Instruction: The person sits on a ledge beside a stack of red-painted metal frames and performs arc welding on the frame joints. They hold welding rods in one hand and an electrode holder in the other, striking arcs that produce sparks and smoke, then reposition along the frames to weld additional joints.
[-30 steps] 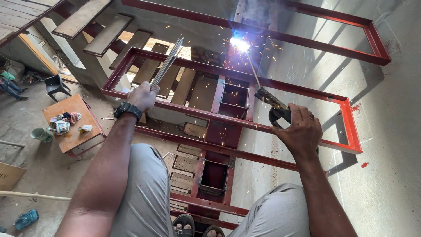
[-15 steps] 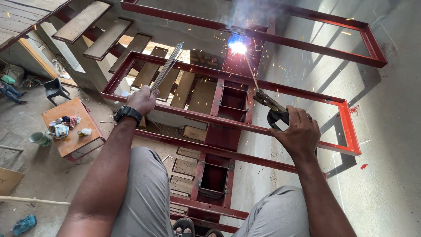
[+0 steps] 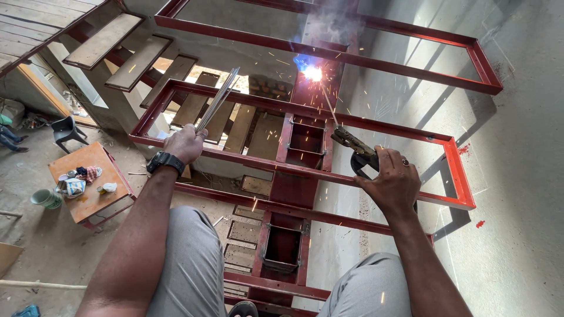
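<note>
Red-painted steel runs everywhere below this person: a staircase skeleton of rectangular red steel tread frames [image 3: 452, 149] hung off a central red box-section spine [image 3: 305, 141], and the work is at the joint where that spine meets the next frame up. The right hand [image 3: 392, 183] is clenched around a dark metal electrode holder [image 3: 355, 152], whose thin welding rod [image 3: 326, 101] slants up to a white-blue arc [image 3: 312, 73] throwing sparks and a curl of smoke. The left hand [image 3: 185, 144], with a black wristwatch [image 3: 164, 160] on its wrist, grips a bundle of spare grey welding rods [image 3: 217, 100], held up and well clear of the arc. As I judge it, the lower frames are already joined to the spine, and only the far flight at upper left carries wooden tread boards [image 3: 103, 40]; the near frames are open, so boarding remains, and this weld is mid-bead (no telling how much of the seam is laid). The glare hides the joint itself, the holder's grip is covered by the fingers, and the bottom edge of the view cuts off the feet. An orange wooden table [image 3: 88, 182] with cups stands on the floor far below, its clutter too small to make out.
</note>
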